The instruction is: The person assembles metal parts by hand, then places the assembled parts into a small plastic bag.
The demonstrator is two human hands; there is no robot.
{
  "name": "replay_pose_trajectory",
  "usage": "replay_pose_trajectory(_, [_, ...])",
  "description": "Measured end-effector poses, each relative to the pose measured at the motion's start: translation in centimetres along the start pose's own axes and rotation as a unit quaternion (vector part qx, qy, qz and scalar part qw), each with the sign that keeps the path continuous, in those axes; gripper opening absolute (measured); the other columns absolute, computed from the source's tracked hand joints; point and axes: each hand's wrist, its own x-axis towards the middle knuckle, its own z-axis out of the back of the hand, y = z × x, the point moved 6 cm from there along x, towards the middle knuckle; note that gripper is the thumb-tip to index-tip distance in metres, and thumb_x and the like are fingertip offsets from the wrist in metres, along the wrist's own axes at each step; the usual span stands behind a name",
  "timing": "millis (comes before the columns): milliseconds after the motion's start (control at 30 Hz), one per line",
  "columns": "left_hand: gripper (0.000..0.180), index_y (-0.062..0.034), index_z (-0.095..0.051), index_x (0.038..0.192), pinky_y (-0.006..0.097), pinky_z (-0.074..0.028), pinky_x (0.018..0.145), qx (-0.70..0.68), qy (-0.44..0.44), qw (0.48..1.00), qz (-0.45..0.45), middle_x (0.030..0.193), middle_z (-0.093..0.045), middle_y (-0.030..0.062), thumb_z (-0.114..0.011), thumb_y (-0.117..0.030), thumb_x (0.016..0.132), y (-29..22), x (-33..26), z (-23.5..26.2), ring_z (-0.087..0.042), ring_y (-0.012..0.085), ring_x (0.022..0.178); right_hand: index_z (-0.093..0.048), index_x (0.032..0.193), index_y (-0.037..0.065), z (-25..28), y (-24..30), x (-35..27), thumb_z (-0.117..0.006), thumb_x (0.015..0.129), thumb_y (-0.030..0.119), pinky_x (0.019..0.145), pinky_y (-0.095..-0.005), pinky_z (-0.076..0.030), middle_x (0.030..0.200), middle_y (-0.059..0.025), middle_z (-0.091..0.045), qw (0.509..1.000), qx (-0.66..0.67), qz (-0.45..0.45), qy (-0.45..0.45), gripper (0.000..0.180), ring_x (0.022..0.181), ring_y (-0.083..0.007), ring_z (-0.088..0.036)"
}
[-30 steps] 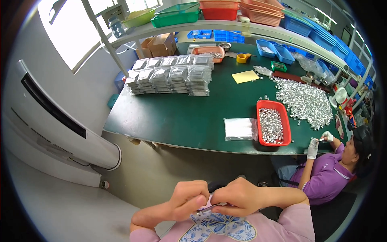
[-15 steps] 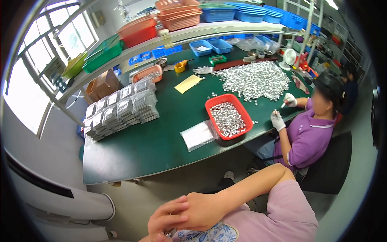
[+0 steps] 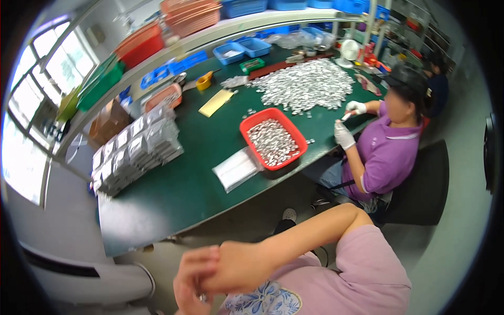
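Observation:
My two hands are pressed together low in the view, close to my chest and my pink shirt with its floral print. My right hand (image 3: 239,266) lies over my left hand (image 3: 190,281), and my right forearm reaches in from the right. Both hands are blurred by motion. A small glint shows at the left fingers, but I cannot tell whether either hand holds anything. Both hands are well short of the green table (image 3: 178,194) and touch nothing on it.
On the table are a red tray (image 3: 273,137) of small silver parts, a large loose pile of them (image 3: 310,84), clear bags (image 3: 236,169), stacked silver packets (image 3: 134,149) and a yellow sheet (image 3: 215,102). A seated co-worker (image 3: 383,147) in white gloves works at the right. Coloured bins line the shelf.
The view has swung, so the table and the co-worker now sit higher and further right. My hands stay together and have dropped toward the lower left, blurred.

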Motion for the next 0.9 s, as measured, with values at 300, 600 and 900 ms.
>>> replay_pose_trajectory(300, [0.061, 0.0044, -0.051, 0.089, 0.033, -0.027, 0.091, -0.286, 0.033, 0.941, 0.178, 0.102, -0.044, 0.0164, -0.011, -0.041, 0.084, 3.2, 4.3, -0.9, -0.041, 0.0241, 0.100, -0.050, 0.073, 0.008, 2.2, -2.2, -1.3, -0.054, 0.072, 0.013, 0.041, -0.0344, -0.036, 0.064, -0.0054, -0.051, 0.996, -0.069, -0.052, -0.010, 0.007, 0.052, -0.0233, -0.050])
replay_pose_trajectory(600, [0.060, 0.0047, -0.053, 0.086, 0.033, -0.028, 0.089, -0.223, -0.033, 0.947, 0.231, 0.099, -0.044, 0.0157, -0.011, -0.038, 0.087, 4.0, 2.0, -1.4, -0.043, 0.0225, 0.097, -0.048, 0.062, 0.004, 0.6, -1.0, -2.1, -0.060, 0.061, 0.006, 0.031, -0.0305, -0.034, 0.048, -0.0041, -0.045, 0.992, -0.098, -0.003, -0.080, 0.012, 0.039, -0.0193, -0.046])
replay_pose_trajectory(900, [0.055, 0.0036, -0.046, 0.096, 0.022, -0.039, 0.071, -0.237, -0.086, 0.920, 0.301, 0.079, -0.051, 0.0084, -0.016, -0.041, 0.088, 4.3, 1.7, -1.2, -0.050, 0.0125, 0.073, -0.053, 0.080, 0.002, -0.8, -3.5, -2.5, -0.053, 0.069, 0.009, 0.062, -0.0345, -0.043, 0.072, -0.0090, -0.053, 0.999, 0.004, 0.023, -0.030, 0.013, 0.064, -0.0249, -0.053])
